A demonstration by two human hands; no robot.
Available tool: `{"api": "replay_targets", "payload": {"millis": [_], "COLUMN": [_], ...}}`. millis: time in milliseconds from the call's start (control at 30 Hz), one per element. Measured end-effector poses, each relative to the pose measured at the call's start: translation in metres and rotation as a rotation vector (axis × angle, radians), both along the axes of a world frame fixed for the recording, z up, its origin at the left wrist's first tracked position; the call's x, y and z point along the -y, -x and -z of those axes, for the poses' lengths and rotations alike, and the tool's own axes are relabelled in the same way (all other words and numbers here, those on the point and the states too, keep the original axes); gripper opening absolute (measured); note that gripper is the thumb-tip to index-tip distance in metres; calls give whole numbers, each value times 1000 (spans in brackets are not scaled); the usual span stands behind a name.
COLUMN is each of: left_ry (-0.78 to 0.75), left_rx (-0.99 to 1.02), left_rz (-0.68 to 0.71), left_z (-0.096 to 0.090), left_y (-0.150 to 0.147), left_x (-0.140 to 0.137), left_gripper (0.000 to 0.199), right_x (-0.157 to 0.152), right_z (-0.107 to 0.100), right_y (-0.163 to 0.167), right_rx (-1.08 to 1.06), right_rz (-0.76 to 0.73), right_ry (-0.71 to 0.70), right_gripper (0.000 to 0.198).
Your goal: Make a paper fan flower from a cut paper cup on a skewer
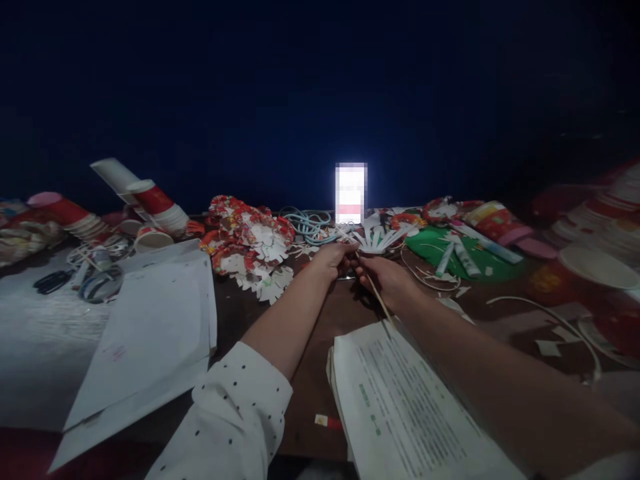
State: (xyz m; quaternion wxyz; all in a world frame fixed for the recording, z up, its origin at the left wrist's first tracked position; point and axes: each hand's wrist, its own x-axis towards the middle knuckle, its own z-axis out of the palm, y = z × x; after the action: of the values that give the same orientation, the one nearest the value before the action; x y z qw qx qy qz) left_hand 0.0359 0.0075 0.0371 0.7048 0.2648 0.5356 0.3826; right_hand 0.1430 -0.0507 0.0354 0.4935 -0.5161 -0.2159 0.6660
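My left hand (pixel 334 259) and my right hand (pixel 384 277) meet over the middle of the table, fingers closed in pinches. Between them runs a thin pale cord (pixel 379 297), its loose end trailing toward me above the book (pixel 400 393). Just beyond my fingertips lies a white paper cup cut into fanned-out strips (pixel 376 239); whether my fingers touch it is hidden. The tips of my fingers are dim and partly covered by the hands themselves.
A lit phone (pixel 350 193) stands upright at the back. Left are cut paper-cup flowers (pixel 250 233), stacked cups (pixel 160 207) and white paper sheets (pixel 155 333). Rightward lie a green sheet (pixel 425 245), glue tubes (pixel 465 259), paper scraps and more cups (pixel 597 267).
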Motion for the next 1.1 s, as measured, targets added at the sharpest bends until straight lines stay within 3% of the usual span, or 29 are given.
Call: {"api": "replay_targets", "payload": {"millis": [233,567,767,967,1100], "left_ry": [-64,-93,-110,-111,-75], "left_rx": [55,53,-79,-217,-127], "left_rz": [13,-52,23,-195,-278], "left_z": [8,6,9,11,13], "left_y": [3,2,8,18,19], "left_x": [-6,-2,-5,-17,-20], "left_gripper": [20,24,29,38,21], "right_x": [-1,-2,-7,-11,-14], "right_z": [4,9,5,0,4], "right_y": [1,0,-9,-24,-30], "right_rx": [-19,30,108,354,427], "right_rz": [1,-7,-15,-141,-226], "right_ry": [-23,-120,-102,-126,-152], "right_gripper": [23,14,21,24,24]}}
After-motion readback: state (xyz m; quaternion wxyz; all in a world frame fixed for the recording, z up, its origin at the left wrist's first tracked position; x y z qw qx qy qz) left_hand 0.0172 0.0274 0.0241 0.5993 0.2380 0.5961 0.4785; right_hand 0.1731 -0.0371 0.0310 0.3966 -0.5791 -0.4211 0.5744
